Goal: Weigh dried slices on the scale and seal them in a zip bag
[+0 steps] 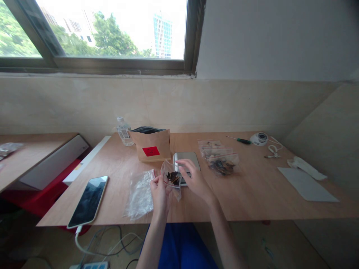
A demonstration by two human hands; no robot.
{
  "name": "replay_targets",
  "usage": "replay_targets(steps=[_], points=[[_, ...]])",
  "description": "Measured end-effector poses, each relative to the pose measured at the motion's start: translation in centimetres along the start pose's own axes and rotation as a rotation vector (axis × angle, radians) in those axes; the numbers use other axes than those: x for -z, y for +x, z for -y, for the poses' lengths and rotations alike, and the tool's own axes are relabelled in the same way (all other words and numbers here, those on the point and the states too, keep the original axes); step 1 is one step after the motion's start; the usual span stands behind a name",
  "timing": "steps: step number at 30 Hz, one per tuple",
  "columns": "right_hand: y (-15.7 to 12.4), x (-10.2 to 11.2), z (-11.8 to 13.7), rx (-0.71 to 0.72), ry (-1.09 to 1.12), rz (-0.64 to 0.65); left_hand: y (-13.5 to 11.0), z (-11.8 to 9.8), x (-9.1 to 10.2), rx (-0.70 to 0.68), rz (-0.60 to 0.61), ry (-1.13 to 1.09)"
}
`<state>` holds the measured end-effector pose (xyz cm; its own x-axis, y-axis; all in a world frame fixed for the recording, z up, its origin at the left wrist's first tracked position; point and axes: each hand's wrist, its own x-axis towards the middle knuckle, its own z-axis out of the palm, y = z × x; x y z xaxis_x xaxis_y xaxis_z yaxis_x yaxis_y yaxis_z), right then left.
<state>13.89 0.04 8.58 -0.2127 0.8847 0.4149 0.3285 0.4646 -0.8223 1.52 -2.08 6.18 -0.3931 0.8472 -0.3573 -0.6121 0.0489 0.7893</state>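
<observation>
My left hand pinches the edge of a clear zip bag holding dark dried pieces. My right hand is raised beside the bag, its fingertips at the bag's right edge and above a silver digital scale. Whether those fingers grip the plastic is hard to tell. To the left of my left hand lies a crumpled clear plastic bag. Several filled plastic bags overlap on the wooden table, right of the scale. A kraft paper bag with a red label stands behind the scale.
A smartphone lies at the table's left, its cable dropping over the front edge. Along the back are a water bottle, a green-handled screwdriver and a white cable. A grey sheet lies at the right.
</observation>
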Motion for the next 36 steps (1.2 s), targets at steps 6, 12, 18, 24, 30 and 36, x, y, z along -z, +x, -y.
replay_targets(steps=[6, 12, 18, 24, 30, 36], points=[[-4.7, -1.2, -1.1, -0.186, 0.119, 0.065, -1.0, -0.3, -0.4, 0.001, -0.02, -0.028], [-4.1, -1.9, -2.3, -0.225, 0.281, -0.084, -1.3, 0.3, 0.0, -0.052, 0.077, 0.068], [-4.5, -0.2, -5.0, -0.276, 0.425, -0.217, 1.0, 1.6, 1.9, -0.429, 0.039, 0.385], [-5.6, 0.7, -8.0, -0.366, 0.498, -0.231, 2.3, 2.5, 2.8, -0.381, 0.399, 0.477], [-5.9, 0.3, -9.3, -0.439, 0.441, -0.42, 2.7, 4.3, 3.1, -0.283, 0.375, 0.378], [-6.2, 0.0, -9.8, -0.413, 0.277, -0.489, 3.2, 4.4, 3.4, -0.339, 0.288, 0.405]])
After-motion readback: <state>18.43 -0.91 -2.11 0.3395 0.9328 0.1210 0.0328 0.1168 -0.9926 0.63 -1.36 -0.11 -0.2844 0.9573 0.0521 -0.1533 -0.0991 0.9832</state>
